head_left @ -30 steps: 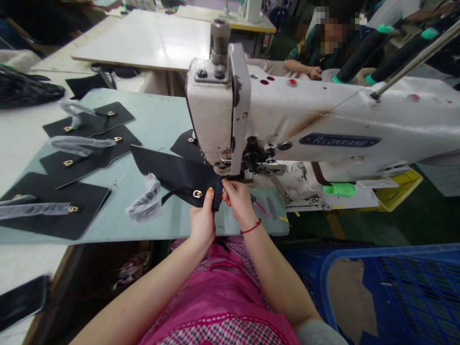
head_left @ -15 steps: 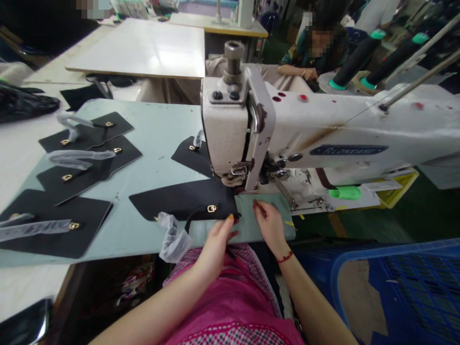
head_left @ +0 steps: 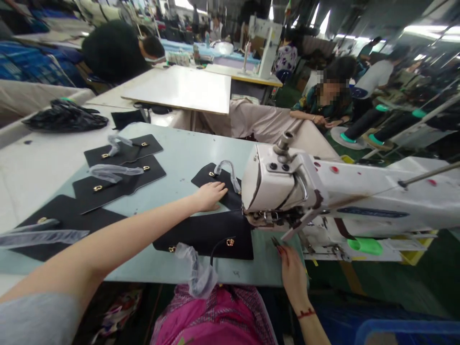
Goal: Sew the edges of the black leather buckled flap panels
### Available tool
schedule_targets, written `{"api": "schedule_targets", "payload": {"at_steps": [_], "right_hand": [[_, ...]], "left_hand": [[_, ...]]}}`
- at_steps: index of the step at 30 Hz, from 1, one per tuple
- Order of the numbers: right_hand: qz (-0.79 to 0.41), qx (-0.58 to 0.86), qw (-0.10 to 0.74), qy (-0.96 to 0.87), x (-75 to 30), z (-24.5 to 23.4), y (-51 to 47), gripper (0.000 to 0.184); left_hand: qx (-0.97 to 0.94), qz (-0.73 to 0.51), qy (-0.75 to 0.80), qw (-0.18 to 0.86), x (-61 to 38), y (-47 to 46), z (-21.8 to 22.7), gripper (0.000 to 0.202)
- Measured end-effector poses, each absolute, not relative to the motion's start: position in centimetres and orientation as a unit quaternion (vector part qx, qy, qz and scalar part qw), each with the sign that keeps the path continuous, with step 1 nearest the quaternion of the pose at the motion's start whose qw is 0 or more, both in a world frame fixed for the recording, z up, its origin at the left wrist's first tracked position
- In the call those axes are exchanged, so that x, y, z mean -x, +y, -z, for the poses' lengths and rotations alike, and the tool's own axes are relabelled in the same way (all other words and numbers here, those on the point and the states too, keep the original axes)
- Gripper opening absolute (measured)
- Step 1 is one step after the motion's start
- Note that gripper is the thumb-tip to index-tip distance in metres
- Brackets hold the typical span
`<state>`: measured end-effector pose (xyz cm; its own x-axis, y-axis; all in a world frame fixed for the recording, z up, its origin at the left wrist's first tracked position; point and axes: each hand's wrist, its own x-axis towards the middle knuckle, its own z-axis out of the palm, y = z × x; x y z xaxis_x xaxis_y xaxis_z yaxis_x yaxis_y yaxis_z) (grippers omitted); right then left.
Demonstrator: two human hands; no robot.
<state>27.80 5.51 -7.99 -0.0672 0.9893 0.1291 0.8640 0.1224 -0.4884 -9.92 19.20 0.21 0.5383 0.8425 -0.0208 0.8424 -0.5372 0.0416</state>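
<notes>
Since half a second ago the left hand (head_left: 209, 195) has left the near black leather panel with a gold clasp (head_left: 212, 235) and reached up-frame; it now lies flat, fingers loose, on a second black panel (head_left: 212, 178) at centre. Right hand (head_left: 293, 270) rests open on the pale green table (head_left: 179, 153) at lower centre, holding nothing. The near panel's right edge sits under the white sewing machine (head_left: 287, 187). Bare tabletop lies upper centre. The machine's nameplate is unreadable.
</notes>
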Motion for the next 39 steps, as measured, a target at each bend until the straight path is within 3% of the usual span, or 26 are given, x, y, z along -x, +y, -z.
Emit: {"api": "schedule_targets", "payload": {"at_steps": [5, 12, 17, 23, 35, 39], "right_hand": [[-0.286, 0.707, 0.285, -0.580, -28.5, 6.5, 2.3, 0.046], [-0.320, 0.663, 0.328, -0.592, -22.6, 1.9, 0.7, 0.051], [-0.305, 0.562, 0.227, -0.734, -16.5, -3.9, 3.2, 0.037], [-0.189, 0.609, 0.049, -0.769, -11.4, -7.9, 7.3, 0.019], [-0.101, 0.594, 0.041, -0.797, -7.8, -8.3, 9.5, 0.024], [-0.099, 0.593, 0.078, -0.795, -7.9, -8.4, 9.0, 0.018]], "left_hand": [[-0.886, 0.001, 0.464, -0.012, 7.7, 22.2, 3.6, 0.065], [-0.874, -0.047, 0.483, -0.033, 9.2, 23.5, 4.2, 0.044], [-0.871, -0.071, 0.484, -0.039, 11.6, 23.6, 2.7, 0.047], [-0.834, -0.075, 0.544, -0.048, 15.5, 22.4, 0.8, 0.050], [-0.754, -0.070, 0.650, -0.062, 20.2, 17.5, -0.7, 0.050], [-0.754, -0.058, 0.651, -0.066, 20.2, 17.5, -0.7, 0.050]]}}
